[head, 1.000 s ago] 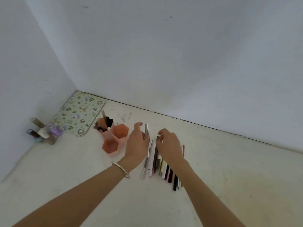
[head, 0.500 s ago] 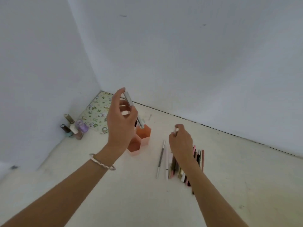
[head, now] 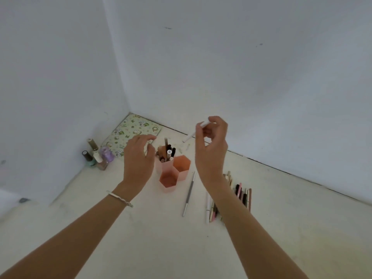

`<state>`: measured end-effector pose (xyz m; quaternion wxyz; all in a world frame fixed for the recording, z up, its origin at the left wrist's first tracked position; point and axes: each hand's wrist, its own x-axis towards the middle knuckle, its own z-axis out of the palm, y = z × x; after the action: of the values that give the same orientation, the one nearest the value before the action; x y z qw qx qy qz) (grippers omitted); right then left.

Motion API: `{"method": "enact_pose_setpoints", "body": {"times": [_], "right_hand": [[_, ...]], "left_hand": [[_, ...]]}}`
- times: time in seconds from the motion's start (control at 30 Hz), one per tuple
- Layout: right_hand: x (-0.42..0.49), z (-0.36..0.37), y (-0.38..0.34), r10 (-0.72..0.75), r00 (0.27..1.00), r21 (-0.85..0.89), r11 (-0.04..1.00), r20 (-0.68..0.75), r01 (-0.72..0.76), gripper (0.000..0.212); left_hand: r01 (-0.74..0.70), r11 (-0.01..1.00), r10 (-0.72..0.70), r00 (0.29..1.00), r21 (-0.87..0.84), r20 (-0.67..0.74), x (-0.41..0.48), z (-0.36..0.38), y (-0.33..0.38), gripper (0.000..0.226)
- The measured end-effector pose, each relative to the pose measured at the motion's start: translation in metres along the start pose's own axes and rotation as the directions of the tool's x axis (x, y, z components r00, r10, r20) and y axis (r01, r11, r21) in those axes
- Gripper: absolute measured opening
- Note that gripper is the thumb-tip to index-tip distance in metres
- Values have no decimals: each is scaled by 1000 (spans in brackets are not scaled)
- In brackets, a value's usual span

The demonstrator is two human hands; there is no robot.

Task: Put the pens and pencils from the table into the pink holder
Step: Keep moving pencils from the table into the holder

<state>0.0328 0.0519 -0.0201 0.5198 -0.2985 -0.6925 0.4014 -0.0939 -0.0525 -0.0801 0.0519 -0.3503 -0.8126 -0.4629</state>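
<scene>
Right hand (head: pixel 212 146) pinches white pen (head: pixel 196 131) (above the holder (head: pixel 173 172)).

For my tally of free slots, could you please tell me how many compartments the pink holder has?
3: the far-left compartment holds pens, the far-right compartment looks empty, and the nearest compartment looks empty too. The left hand may hide a little.

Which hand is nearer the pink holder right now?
Left. The left hand hovers open beside the pink holder; the right hand, gripping a white pen, is raised farther off.
</scene>
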Motion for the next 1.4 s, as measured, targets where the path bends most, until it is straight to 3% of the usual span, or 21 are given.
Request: {"method": "enact_pose_setpoints", "body": {"times": [0.1, 0.2, 0.27, 0.33, 0.4, 0.47, 0.57, 0.73, 0.8, 0.87, 0.97, 1.0, 1.1, 1.17, 1.23, 1.3, 1.4], "right_hand": [[-13, 24, 16, -3, 983, -110, 994, 184, 24, 26], [-27, 37, 35, -2, 915, -290, 948, 403, 130, 16], [-35, 37, 42, -91, 889, -329, 908, 450, 259, 12], [-34, 26, 45, -128, 919, -333, 906, 374, 262, 15], [-23, 6, 45, -80, 975, -317, 937, 207, 144, 23], [-8, -22, 48, -4, 998, -310, 950, 69, 26, 28], [5, -61, 54, 111, 993, -290, 950, -32, -116, 34], [-6, -102, 72, 260, 964, -328, 908, -45, -261, 35], [-15, -106, 81, 316, 949, -391, 874, 7, -288, 28], [-24, -103, 92, 412, 906, -545, 784, 97, -298, 23], [-39, -90, 108, 519, 822, -756, 629, 234, -182, 28], [-45, -85, 112, 526, 808, -785, 605, 267, -134, 30], [-62, -71, 124, 524, 778, -848, 529, 347, 22, 26], [-73, -65, 129, 551, 739, -878, 466, 388, 114, 23], [-80, -59, 131, 550, 710, -861, 482, 440, 160, 24], [-73, -56, 125, 543, 731, -787, 617, 414, -13, 31], [-40, -53, 100, 475, 862, -527, 786, 176, -325, 31]], "left_hand": [[-12, 995, 6, 998, -103, -57, -11, -19, 13, 27], [-111, 987, 114, 993, -120, 24, -33, -25, 30, 17], [-158, 980, 171, 980, -117, 106, -51, -21, 35, 16], [-145, 982, 172, 956, -125, 239, -68, -10, 37, 13], [-120, 991, 134, 898, -61, 420, -80, 7, 38, 12], [-183, 975, 76, 814, 129, 576, -90, 34, 38, 15], [-374, 807, -32, 745, 458, 666, -97, 67, 37, 38], [-456, 649, -154, 705, 609, 692, -100, 94, 41, 41], [-529, 620, -110, 673, 580, 731, -99, 98, 40, 46], [-524, 664, -82, 657, 533, 749, -87, 93, 52, 49], [-178, 938, -54, 771, 297, 634, -61, 74, 79, 57], [-73, 978, -57, 810, 197, 583, -53, 66, 88, 51], [85, 996, -79, 893, 8, 443, -39, 47, 102, 21], [181, 976, -111, 894, -123, 434, -36, 38, 106, 12], [221, 941, -97, 903, -258, 420, -33, 28, 104, 7], [164, 925, -55, 950, -343, 306, -26, 18, 97, 18], [105, 912, -90, 994, -397, 56, -3, 2, 71, 21]]}}
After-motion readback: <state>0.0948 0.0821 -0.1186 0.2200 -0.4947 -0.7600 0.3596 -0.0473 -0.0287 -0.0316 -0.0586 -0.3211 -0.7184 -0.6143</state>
